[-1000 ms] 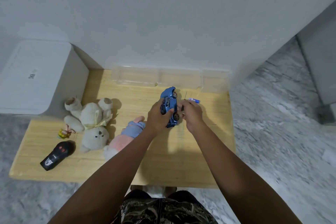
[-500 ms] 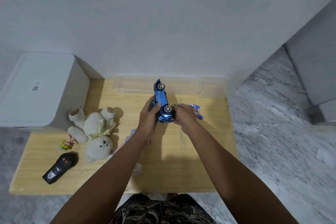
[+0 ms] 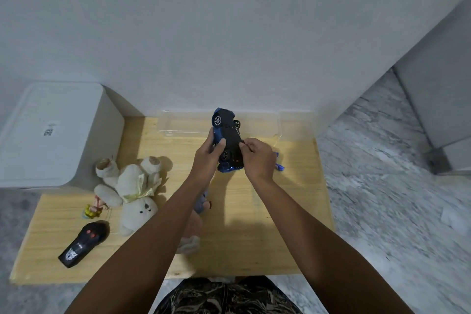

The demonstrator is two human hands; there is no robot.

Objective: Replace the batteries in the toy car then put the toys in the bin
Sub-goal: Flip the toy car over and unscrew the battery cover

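Above the table's bare middle, left hand grips the upturned toy car; right hand pinches its underside.

Plain white wall behind low wooden counter; grey marbled floor; white lidded box at left; pale cabinet at right.

This is looking like a room in a home, with play things lying about. A low wooden table is standing against a plain white wall on a grey marble-patterned floor. A white teddy bear, a small figurine and a black remote control are lying on the table, a clear plastic bin is sitting at its back edge, and a white lidded box is standing beside it.
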